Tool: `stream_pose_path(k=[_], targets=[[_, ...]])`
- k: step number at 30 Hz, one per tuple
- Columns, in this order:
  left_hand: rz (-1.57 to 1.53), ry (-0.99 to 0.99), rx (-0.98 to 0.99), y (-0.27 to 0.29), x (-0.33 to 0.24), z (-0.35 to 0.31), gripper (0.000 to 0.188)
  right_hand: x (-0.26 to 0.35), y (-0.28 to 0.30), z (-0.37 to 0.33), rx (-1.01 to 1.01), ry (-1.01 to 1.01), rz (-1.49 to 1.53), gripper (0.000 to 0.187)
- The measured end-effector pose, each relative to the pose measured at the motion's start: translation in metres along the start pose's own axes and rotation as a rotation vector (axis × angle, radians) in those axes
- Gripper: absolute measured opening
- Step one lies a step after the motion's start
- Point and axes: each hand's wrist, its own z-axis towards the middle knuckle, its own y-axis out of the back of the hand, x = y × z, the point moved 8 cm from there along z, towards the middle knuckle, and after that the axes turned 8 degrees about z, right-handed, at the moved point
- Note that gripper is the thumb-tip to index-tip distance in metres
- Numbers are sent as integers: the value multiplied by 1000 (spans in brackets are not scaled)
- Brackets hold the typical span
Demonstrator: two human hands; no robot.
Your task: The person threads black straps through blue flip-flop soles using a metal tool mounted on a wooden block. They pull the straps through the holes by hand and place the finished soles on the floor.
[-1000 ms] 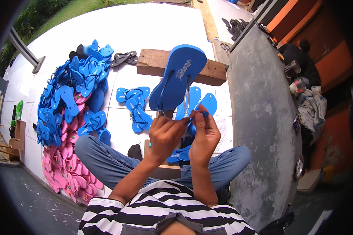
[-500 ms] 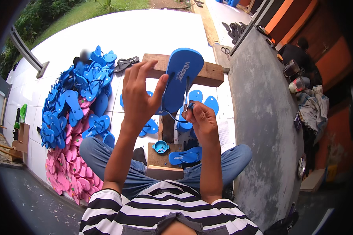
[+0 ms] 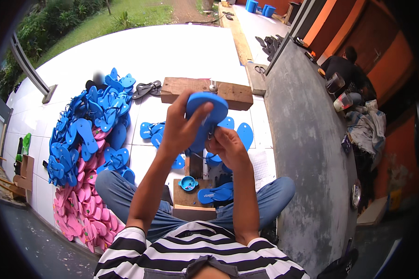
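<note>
My left hand [image 3: 178,124] grips a blue flip-flop sole [image 3: 207,106], its thumb lying over the upper face and its fingers behind. My right hand [image 3: 230,148] is closed at the sole's lower right side, pinching the blue strap; the exact hold is partly hidden by the fingers. A small piece of shiny metal [image 3: 210,135] shows between that hand and the sole. Just beyond the sole stands a wooden crossbar [image 3: 181,88] with a metal fitting [image 3: 213,86] on it. Below my hands, a blue strapped flip-flop [image 3: 216,193] rests beside a small blue two-handled bowl [image 3: 180,183].
Blue flip-flops [image 3: 86,132] and pink flip-flops [image 3: 86,204] form a large heap at left. A black pair [image 3: 147,89] lies near the crossbar. More blue soles [image 3: 244,136] lie on the white tiles. Along the right runs a grey ledge [image 3: 307,162]; another person [image 3: 342,67] sits beyond.
My left hand, open beside the sole before, has closed on it. The sole has come lower and nearer, away from the crossbar. My right hand has moved slightly left and down.
</note>
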Motion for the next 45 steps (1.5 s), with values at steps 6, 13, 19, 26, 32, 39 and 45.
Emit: stream_pose_path(k=[6,13,19,26,32,39,45], targets=[[-210,13,-31,-3,12,-25,25,66,-33,-29,-625,605,-1177,42],[-102,-27,-111,-8,0,-33,30,34,-46,-2,-555,462,-488,42],[-40,61,-132,11,-28,-98,26,8,-82,-75,-649,713,-1114,25],[-190,278,25,1,15,-145,33,-27,-65,-116,-575,204,-953,33],[72,24,210,5,20,-140,34,-11,-59,-105,-548,309,-1048,25],[334,-347,391,7,-29,-138,43,-7,-56,-104,-342,576,-1121,37],[581,86,549,0,22,-143,33,-56,-11,-96,-259,166,-1213,48]])
